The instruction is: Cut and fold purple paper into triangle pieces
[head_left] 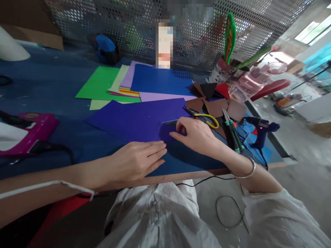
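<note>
the left hand lies flat with its fingers extended, their tips at the near edge of the purple paper, which is spread on the blue table. the right hand is curled at the paper's right part, thumb and forefinger slightly apart; whether they grip its edge cannot be told, as the view is blurred there. yellow-handled scissors lie just beyond the right hand, and a green cutter lies to its right.
</note>
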`<state>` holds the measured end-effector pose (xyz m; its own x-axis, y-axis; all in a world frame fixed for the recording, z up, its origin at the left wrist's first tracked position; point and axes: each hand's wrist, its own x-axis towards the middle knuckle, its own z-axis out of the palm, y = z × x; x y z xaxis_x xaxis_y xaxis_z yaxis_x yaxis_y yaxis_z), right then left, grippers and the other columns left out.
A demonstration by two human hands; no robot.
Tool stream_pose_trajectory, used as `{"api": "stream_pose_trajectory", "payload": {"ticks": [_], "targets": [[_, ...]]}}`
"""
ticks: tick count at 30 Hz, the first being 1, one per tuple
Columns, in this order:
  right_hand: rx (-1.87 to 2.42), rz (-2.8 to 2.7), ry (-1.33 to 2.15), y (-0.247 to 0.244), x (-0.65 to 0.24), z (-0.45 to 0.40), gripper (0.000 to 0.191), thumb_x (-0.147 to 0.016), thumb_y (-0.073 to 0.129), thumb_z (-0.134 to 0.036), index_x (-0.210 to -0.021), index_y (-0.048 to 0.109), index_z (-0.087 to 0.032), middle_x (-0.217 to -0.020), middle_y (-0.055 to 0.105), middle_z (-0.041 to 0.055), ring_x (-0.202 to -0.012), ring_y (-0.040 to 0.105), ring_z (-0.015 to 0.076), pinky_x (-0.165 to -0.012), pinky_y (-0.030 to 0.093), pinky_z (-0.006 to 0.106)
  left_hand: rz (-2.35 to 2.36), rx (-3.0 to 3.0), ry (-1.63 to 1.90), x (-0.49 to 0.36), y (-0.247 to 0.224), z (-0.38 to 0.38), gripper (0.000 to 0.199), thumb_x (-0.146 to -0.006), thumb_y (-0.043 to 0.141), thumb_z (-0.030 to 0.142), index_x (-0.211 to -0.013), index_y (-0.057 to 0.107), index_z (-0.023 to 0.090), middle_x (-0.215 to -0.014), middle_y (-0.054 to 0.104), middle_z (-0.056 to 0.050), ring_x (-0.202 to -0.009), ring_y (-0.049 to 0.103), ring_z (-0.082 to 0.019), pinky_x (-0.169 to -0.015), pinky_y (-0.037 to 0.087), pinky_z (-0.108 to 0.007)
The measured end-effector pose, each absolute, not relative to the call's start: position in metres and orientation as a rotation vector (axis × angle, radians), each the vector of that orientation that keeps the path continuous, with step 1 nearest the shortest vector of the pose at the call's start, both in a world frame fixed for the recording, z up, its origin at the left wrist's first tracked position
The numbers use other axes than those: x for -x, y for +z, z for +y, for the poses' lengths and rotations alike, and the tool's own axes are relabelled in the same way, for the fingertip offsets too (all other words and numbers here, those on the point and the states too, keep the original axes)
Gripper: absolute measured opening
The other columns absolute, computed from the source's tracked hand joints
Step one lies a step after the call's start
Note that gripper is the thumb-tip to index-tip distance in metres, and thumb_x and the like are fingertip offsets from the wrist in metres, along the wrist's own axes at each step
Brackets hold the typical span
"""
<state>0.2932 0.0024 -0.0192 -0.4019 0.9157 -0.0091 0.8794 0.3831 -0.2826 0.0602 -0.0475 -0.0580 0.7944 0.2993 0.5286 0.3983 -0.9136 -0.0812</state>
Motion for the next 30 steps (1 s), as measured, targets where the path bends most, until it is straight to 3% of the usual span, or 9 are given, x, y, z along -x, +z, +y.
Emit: {"api": "stream_pose_trajectory", "payload": {"ticks": [3, 8, 16, 24, 30], "targets": [[1.557, -2.583, 0.632, -0.016, -0.283, 0.004, 0.021, -0.095, 0.07, -0.039, -0.087, 0.072, -0.02, -0.078, 0.072, -0.0003, -0.07, 0.06, 0.0135, -0.064, 0.032, 0.028, -0.547, 2.785, -0.829, -0.06, -0.061, -0.045, 0.033, -0.107, 0.044, 0.014, -0.108, 0.076, 0.006, -0.109, 0.083, -0.013, -0.101, 0.08, -0.023, -0.084, 0.069, -0.035], [1.527, -2.745, 0.806, -0.01, -0.273, 0.023, 0.019, -0.091, 0.075, -0.037, -0.086, 0.077, -0.019, -0.078, 0.073, 0.0009, -0.072, 0.061, 0.0129, -0.065, 0.035, 0.026, -0.567, 2.724, -0.994, -0.059, -0.069, -0.04, 0.033, -0.107, 0.044, 0.017, -0.102, 0.076, 0.011, -0.102, 0.084, -0.008, -0.088, 0.081, -0.018, -0.075, 0.068, -0.028], [1.71, -2.86, 1.008, 0.006, -0.266, 0.048, 0.025, -0.082, 0.082, -0.042, -0.078, 0.078, -0.019, -0.064, 0.066, -0.0015, -0.064, 0.057, 0.013, -0.062, 0.038, 0.026, -0.449, 2.69, -0.81, -0.053, -0.068, -0.047, 0.019, -0.099, 0.056, 0.009, -0.098, 0.075, 0.012, -0.107, 0.081, -0.01, -0.103, 0.077, -0.026, -0.084, 0.067, -0.038], [1.872, -2.797, 1.224, 0.016, -0.282, 0.059, 0.029, -0.084, 0.082, -0.043, -0.072, 0.071, -0.018, -0.057, 0.056, -0.0047, -0.054, 0.049, 0.0099, -0.058, 0.038, 0.027, -0.578, 2.693, -0.967, -0.052, -0.068, -0.047, 0.013, -0.1, 0.06, 0.01, -0.101, 0.073, 0.009, -0.102, 0.083, -0.009, -0.097, 0.08, -0.022, -0.082, 0.064, -0.032], [1.956, -2.759, 1.251, 0.018, -0.292, 0.065, 0.033, -0.083, 0.083, -0.045, -0.071, 0.069, -0.018, -0.059, 0.057, -0.004, -0.054, 0.05, 0.0096, -0.057, 0.039, 0.026, -0.584, 2.675, -1.001, -0.053, -0.062, -0.046, 0.011, -0.099, 0.061, 0.01, -0.099, 0.072, 0.01, -0.101, 0.084, -0.008, -0.093, 0.081, -0.021, -0.079, 0.064, -0.031]]}}
